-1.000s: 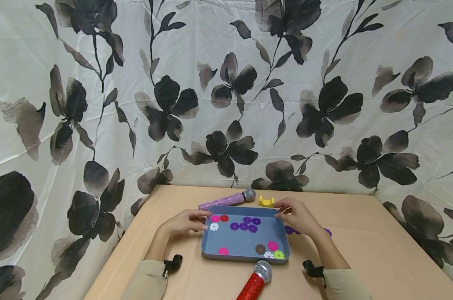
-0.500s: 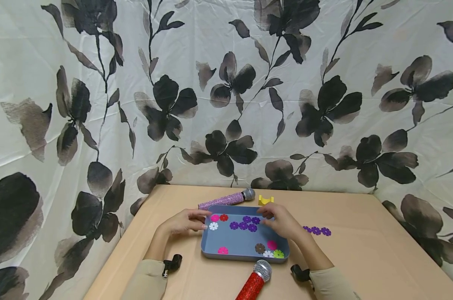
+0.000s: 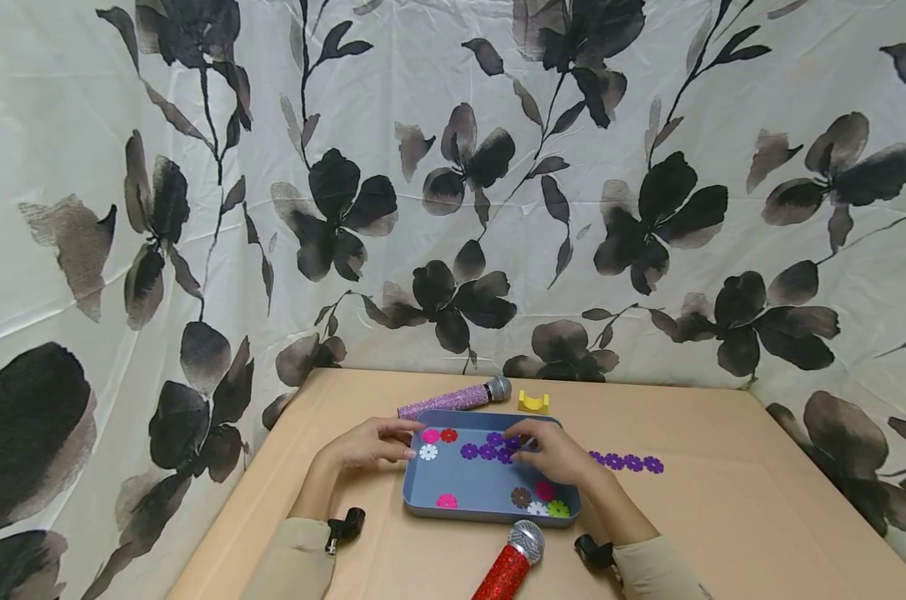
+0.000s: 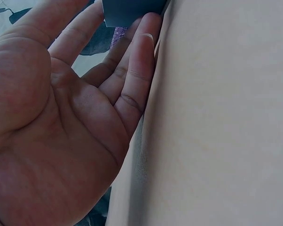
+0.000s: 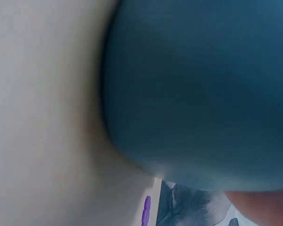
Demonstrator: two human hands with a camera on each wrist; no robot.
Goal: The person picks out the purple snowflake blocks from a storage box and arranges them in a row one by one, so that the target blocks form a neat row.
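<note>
My left hand (image 3: 366, 443) lies at the left rim of a blue-grey tray (image 3: 490, 487), its extended fingers touching the edge. In the left wrist view the fingers (image 4: 137, 70) reach beside the tray's wall (image 4: 132, 12). My right hand (image 3: 556, 452) is over the tray's right side, thumb and index finger apart around the purple flower-shaped pieces (image 3: 487, 451). These pieces are partly covered by its fingertips. Only the tray's outer wall (image 5: 202, 94) and a bit of skin show in the right wrist view. Outside the tray, several purple flower pieces (image 3: 633, 462) form a row on the table.
Pink (image 3: 447, 501), red, white, brown and lime flower pieces lie in the tray's corners. A purple glitter microphone (image 3: 453, 400) and a yellow cradle-shaped piece (image 3: 533, 403) are behind it. A red glitter microphone (image 3: 508, 567) lies in front. Floral cloth (image 3: 453, 208) hangs behind the table.
My right hand has moved left from the tray's right rim to the purple pieces inside, uncovering the row on the table. My left hand has stayed in place.
</note>
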